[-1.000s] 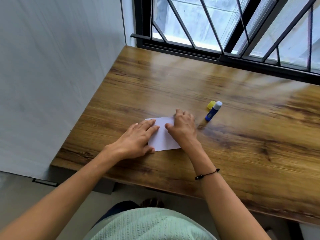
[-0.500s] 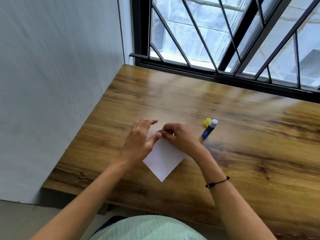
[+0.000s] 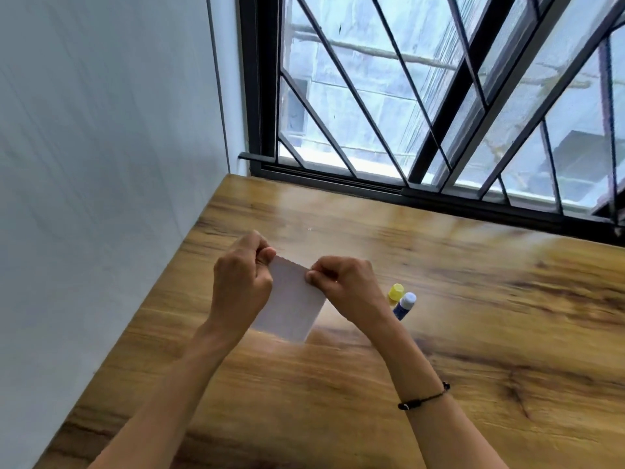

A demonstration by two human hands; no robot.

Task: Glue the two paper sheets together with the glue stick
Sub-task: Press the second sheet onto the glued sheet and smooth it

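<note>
Above the near-left of the table [image 3: 473, 333]: paper sheets [image 3: 292, 301] lifted, far corners pinched by left hand [image 3: 241, 286] and right hand [image 3: 348, 287], likely to check the bond. Right of hands: uncapped glue stick [image 3: 404, 304] lying beside yellow cap [image 3: 395, 292].

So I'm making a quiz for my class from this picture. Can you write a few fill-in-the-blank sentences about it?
1. Both hands, the left hand and the right hand, pinch the top edge of the white ____.
2. The glue stick lies on the table with its yellow cap ____.
3. A thin black ____ circles the right wrist.
4. Behind the table is a barred ____.

Missing words: paper; off; bracelet; window
</note>
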